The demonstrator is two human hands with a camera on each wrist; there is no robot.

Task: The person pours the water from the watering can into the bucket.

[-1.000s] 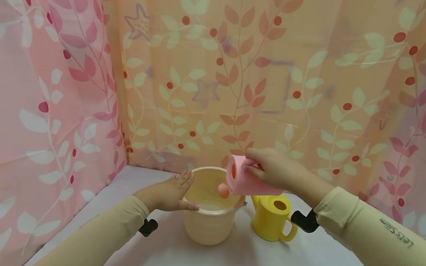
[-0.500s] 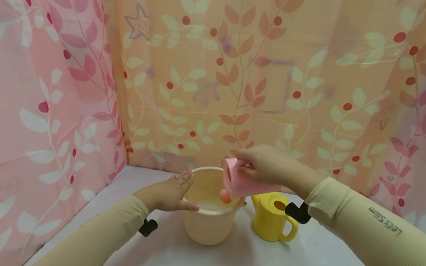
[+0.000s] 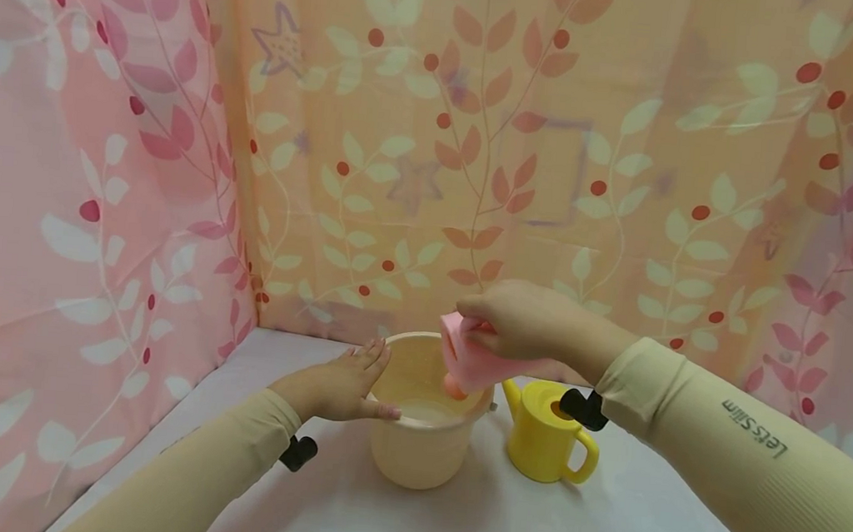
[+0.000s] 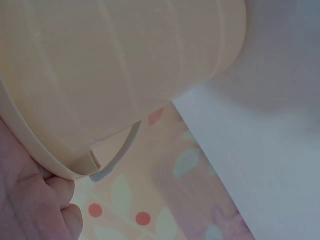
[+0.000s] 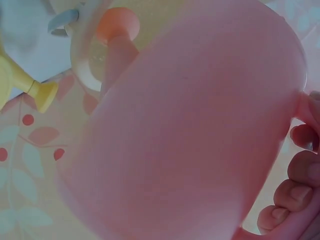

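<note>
My right hand (image 3: 520, 319) grips the handle of a pink watering can (image 3: 497, 368), its fingers curled through the loop (image 5: 295, 192). The can is tipped over the right side of a cream bucket (image 3: 419, 457), and its orange-pink sprinkler head (image 5: 120, 25) points down inside the rim. My left hand (image 3: 334, 384) rests on the left of the bucket's rim, fingers stretched out and thumb along the near edge. In the left wrist view, the palm and fingers (image 4: 37, 205) lie against the rim below the bucket wall (image 4: 115, 65). Some clear liquid shows on the bucket floor.
A yellow watering can (image 3: 544, 438) stands upright right of the bucket, its handle facing right, below my right wrist. The white table (image 3: 347, 510) meets a leaf-patterned curtain (image 3: 398, 239) behind and at the left. The bucket's grey handle (image 4: 120, 152) hangs at its side.
My right hand has shifted left and tipped the pink watering can further, bringing its sprinkler head lower into the bucket. The left hand and the bucket have stayed in place.
</note>
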